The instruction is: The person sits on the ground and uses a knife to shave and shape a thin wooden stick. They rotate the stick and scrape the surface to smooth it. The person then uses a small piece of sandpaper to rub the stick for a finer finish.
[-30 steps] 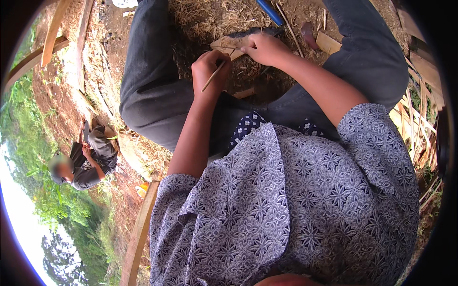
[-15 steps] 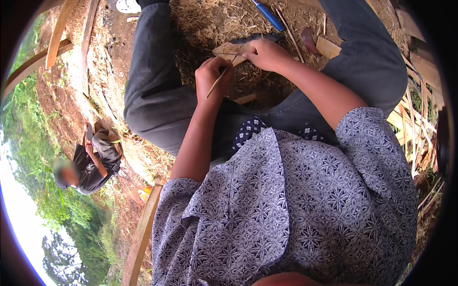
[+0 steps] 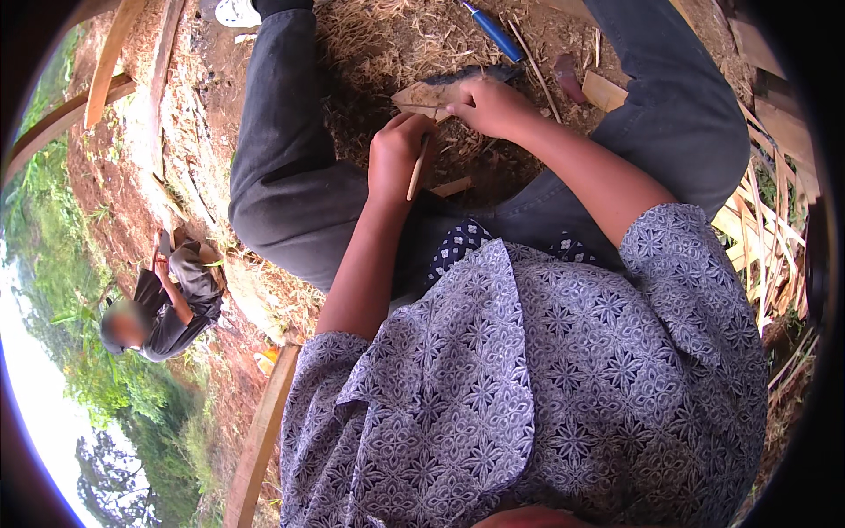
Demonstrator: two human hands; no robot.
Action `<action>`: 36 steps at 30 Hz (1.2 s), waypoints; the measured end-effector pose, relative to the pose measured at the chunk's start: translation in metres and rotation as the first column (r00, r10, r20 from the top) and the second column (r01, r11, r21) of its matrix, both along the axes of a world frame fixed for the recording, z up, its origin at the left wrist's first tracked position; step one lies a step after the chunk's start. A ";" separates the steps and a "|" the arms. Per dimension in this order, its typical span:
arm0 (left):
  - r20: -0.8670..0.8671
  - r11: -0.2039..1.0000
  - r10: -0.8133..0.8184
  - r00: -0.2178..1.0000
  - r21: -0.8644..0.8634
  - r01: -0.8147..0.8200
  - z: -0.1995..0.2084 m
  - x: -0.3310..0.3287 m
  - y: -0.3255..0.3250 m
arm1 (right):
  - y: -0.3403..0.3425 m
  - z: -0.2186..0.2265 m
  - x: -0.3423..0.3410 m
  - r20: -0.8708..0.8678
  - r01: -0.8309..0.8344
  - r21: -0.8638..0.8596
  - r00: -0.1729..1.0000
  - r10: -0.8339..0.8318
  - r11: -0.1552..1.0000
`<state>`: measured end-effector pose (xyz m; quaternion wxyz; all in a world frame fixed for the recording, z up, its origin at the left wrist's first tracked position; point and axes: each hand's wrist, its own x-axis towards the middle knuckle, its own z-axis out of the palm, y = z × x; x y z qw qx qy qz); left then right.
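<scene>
My left hand (image 3: 398,151) is closed round a thin wooden stick (image 3: 415,176). The stick's pale lower end sticks out below the palm, and its other end comes up near my right fingertips. My right hand (image 3: 493,107) is closed as well, thumb pressed toward the fingers. From its fingertips a thin, dark, blade-like strip (image 3: 421,106) reaches left across the stick's upper end; its handle, if any, is hidden. Beneath both hands lies a flat, pale piece of wood (image 3: 422,93) with a pointed left end, over something dark on the ground.
A blue-handled tool (image 3: 495,35) lies beyond my right hand beside a thin stick (image 3: 534,70). A brown sheath-like piece (image 3: 569,77) and a wood block (image 3: 605,91) are near my right leg. Split strips (image 3: 761,220) pile at right. Another person (image 3: 167,295) sits far left.
My left hand has shifted slightly to the right, and the stick's lower end has swung right, so it stands steeper. My right hand stays almost in place.
</scene>
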<state>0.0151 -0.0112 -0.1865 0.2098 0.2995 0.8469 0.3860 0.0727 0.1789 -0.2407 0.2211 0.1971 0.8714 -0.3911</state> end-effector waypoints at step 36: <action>-0.024 0.993 -0.099 0.995 -0.070 0.097 0.005 0.002 0.003 | 0.004 0.001 -0.001 -0.008 0.038 0.070 0.999 -0.037 0.997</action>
